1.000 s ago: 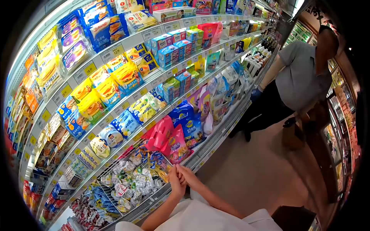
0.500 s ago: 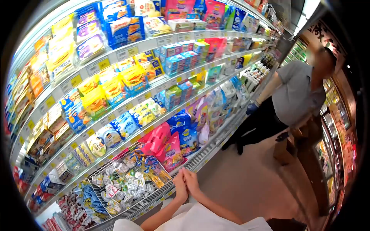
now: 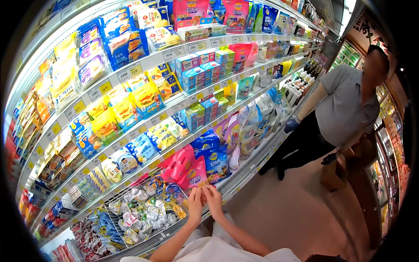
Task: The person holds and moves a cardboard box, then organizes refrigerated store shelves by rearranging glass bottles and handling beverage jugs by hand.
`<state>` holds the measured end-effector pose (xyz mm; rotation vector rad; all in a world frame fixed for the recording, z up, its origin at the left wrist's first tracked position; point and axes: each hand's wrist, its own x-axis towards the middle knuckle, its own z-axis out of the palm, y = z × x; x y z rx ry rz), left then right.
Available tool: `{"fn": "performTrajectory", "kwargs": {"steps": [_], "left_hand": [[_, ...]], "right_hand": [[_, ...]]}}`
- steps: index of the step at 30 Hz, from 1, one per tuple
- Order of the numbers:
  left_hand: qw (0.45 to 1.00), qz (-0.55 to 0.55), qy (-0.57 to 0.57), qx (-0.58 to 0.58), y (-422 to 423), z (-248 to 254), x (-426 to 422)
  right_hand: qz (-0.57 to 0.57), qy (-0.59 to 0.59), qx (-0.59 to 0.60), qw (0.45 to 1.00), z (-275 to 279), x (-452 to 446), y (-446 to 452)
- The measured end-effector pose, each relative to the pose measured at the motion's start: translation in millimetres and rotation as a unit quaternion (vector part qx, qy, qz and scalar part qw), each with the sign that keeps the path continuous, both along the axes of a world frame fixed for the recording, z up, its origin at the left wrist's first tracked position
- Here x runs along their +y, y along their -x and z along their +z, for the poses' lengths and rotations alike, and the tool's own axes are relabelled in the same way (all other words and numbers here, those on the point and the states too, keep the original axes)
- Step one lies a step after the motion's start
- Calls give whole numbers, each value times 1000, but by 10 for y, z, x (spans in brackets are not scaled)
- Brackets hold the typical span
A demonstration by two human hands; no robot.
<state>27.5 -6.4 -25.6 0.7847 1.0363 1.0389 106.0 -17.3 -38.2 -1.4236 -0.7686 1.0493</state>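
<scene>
My left hand (image 3: 195,204) and my right hand (image 3: 213,201) are close together over the front edge of the lower shelf. Both have curled, pinching fingers that close on the lower end of a pink cheese-stick bag (image 3: 195,172); part of the grip is hidden behind the fingers. Behind it lies a larger bright pink package (image 3: 179,163). Just to the right stand blue snack bags (image 3: 214,165). Left of my hands, a wire basket (image 3: 114,218) holds many small wrapped pieces (image 3: 150,213).
A refrigerated shelf unit (image 3: 183,104) with packaged food curves along the left. On the right, a person in a grey shirt (image 3: 345,98) and dark gloves stands in the aisle (image 3: 270,209), near cardboard boxes (image 3: 334,177). More lit cases (image 3: 384,161) line the far right.
My hands were clasped below the pink bag; now they have risen slightly and parted at the palms, with fingertips at its lower end. The bag looks narrower. The view has shifted slightly.
</scene>
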Motion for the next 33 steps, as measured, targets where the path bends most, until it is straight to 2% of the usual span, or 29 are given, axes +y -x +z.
{"fn": "performTrajectory", "kwargs": {"steps": [1,3,9,11,13,17,21,22,23,25,27,28,29,31,33], "left_hand": [[999,14,-30,13,-8,116,157],[995,34,-94,24,-25,226,447],[991,17,-113,69,-403,479,829],[993,-2,-100,55,-573,394,875],[1000,29,-5,3,-805,494,869],[998,-50,5,-32,-862,327,1088],[999,-7,-44,30,-966,495,1300],[996,-14,-69,53,-959,568,1321],[997,-20,-68,44,-967,614,1351],[998,32,-44,27,-1029,595,1382],[996,85,-20,-1,-1124,621,1368],[997,63,-6,43,-1086,628,1334],[993,97,-14,68,-1146,652,1305],[988,111,-80,76,-1151,573,1270],[980,137,-62,132,-1153,575,1255]], "right_hand": [[-6,-50,-48,998,-11,166,-46],[-4,-58,51,997,64,408,-155],[35,-112,66,991,381,884,-486],[58,-111,113,986,438,1003,-614],[73,-123,179,973,486,1107,-682],[182,-59,268,944,450,1282,-931],[171,-23,238,956,453,1482,-1052],[186,-34,263,946,548,1481,-1071],[192,-60,252,947,515,1528,-1076],[190,-42,254,947,526,1609,-1067],[181,-78,282,939,584,1669,-968],[202,-83,279,935,618,1680,-965],[190,-69,282,938,665,1662,-943],[179,-70,260,946,647,1656,-875],[163,-75,238,955,567,1664,-789]]}}
